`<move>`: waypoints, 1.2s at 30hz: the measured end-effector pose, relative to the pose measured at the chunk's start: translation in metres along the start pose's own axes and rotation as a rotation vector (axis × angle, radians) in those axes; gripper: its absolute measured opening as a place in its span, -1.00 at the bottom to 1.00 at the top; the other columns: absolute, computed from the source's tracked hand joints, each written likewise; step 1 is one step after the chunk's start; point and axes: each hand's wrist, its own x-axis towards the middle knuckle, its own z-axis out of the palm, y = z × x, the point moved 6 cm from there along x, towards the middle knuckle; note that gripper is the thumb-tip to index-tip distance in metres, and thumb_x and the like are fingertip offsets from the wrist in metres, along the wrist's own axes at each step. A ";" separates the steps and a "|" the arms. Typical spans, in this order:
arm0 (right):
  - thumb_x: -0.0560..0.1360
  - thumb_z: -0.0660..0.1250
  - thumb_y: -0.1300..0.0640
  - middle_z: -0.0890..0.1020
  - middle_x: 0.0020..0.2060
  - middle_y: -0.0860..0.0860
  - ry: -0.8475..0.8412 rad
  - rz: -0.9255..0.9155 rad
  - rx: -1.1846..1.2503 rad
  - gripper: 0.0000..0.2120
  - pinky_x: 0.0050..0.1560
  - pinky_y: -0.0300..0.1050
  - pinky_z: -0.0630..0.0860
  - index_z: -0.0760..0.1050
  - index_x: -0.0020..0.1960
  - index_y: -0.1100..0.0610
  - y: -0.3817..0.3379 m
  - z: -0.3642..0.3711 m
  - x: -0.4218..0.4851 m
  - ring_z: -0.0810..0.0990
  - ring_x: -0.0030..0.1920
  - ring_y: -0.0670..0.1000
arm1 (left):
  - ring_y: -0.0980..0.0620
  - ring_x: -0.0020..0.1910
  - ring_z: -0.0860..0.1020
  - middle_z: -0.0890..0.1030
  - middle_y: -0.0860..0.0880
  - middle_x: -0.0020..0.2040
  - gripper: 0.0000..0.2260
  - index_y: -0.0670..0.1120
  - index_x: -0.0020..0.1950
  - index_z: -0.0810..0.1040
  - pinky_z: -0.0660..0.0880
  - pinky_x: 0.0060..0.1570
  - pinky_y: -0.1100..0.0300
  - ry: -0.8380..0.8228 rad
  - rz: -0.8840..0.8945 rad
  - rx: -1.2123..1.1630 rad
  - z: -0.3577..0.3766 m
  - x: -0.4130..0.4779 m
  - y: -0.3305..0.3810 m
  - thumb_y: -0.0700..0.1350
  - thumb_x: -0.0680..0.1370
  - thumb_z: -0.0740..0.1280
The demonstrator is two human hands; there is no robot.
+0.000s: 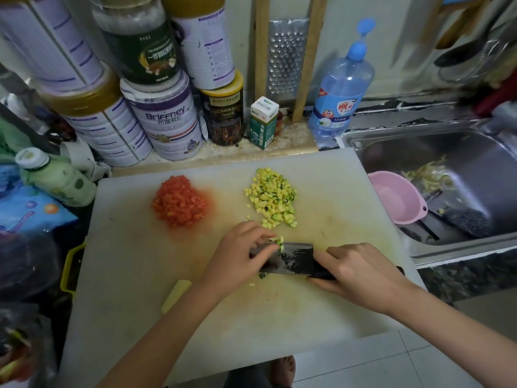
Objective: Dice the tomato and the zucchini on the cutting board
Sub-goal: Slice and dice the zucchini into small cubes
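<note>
The diced zucchini lies in a loose yellow-green heap on the far right of the cutting board. The diced tomato is heaped to its left, well apart, with a pink wet stain spread round it. I'd judge both piles light and loose. The tomato looks soft and slippery, the zucchini firmer but clingy, so either is better scooped on a flat blade than pinched up. A few zucchini bits stick to the top edge of the cleaver.

One pale strip, probably zucchini not yet cut, lies near the board's left edge. Its long axis runs slantwise from near-left to far-right. It looks stiff enough to pin down with bent fingertips along its length.

The cleaver lies across the board, its long axis left to right and its handle to the right. The right hand is wrapped round that handle. The left hand has its fingers curled over the blade's left end, pinching it right at the stuck bits.

Beyond the board, a pink bowl sits in the steel sink, with peelings further in. Tins, a grater and a blue bottle line the wall at the back of the table.
</note>
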 end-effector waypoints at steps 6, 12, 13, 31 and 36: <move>0.39 0.39 -0.08 0.41 -0.54 0.01 -0.035 -0.030 0.001 -0.69 -0.62 -0.20 0.17 0.43 -0.26 0.15 -0.010 -0.008 0.013 0.37 -0.62 0.10 | 0.28 -0.17 0.44 0.53 0.11 -0.10 -0.88 -0.09 0.05 0.69 0.38 -0.09 0.34 -0.032 0.079 0.035 0.006 0.023 0.000 -0.15 0.55 0.41; 0.33 0.51 -0.06 0.39 -0.54 0.00 -0.075 0.018 -0.007 -0.66 -0.58 -0.23 0.11 0.43 -0.27 0.15 -0.007 -0.005 0.014 0.35 -0.62 0.08 | 0.16 -0.08 0.57 0.55 0.07 -0.02 -0.82 -0.12 0.13 0.66 0.56 0.06 0.21 -0.021 -0.026 -0.030 0.003 0.036 -0.018 -0.18 0.54 0.42; 0.33 0.51 -0.06 0.39 -0.54 0.00 -0.081 0.025 -0.005 -0.66 -0.58 -0.22 0.11 0.43 -0.27 0.14 -0.007 -0.004 0.011 0.35 -0.62 0.08 | 0.20 -0.08 0.57 0.56 0.06 -0.01 -0.83 -0.12 0.12 0.66 0.55 0.05 0.26 0.042 -0.047 -0.046 -0.004 0.034 -0.018 -0.19 0.54 0.42; 0.54 0.11 -0.25 0.31 -0.52 -0.10 -0.221 0.311 0.781 -0.60 -0.44 -0.27 0.21 0.41 -0.20 0.06 -0.034 0.062 -0.045 0.35 -0.49 -0.07 | 0.10 -0.09 0.59 0.61 0.08 -0.02 -0.84 -0.10 0.06 0.65 0.55 -0.02 0.15 0.348 -0.402 0.088 -0.039 -0.082 -0.063 -0.29 0.55 0.36; 0.55 0.13 -0.22 0.35 -0.51 -0.11 -0.232 0.282 0.805 -0.61 -0.45 -0.28 0.24 0.45 -0.18 0.08 -0.019 0.073 -0.038 0.38 -0.50 -0.06 | 0.27 -0.10 0.53 0.54 0.20 -0.08 -0.83 -0.04 0.05 0.63 0.40 -0.10 0.55 0.327 -0.446 0.068 -0.031 -0.094 -0.049 -0.27 0.57 0.33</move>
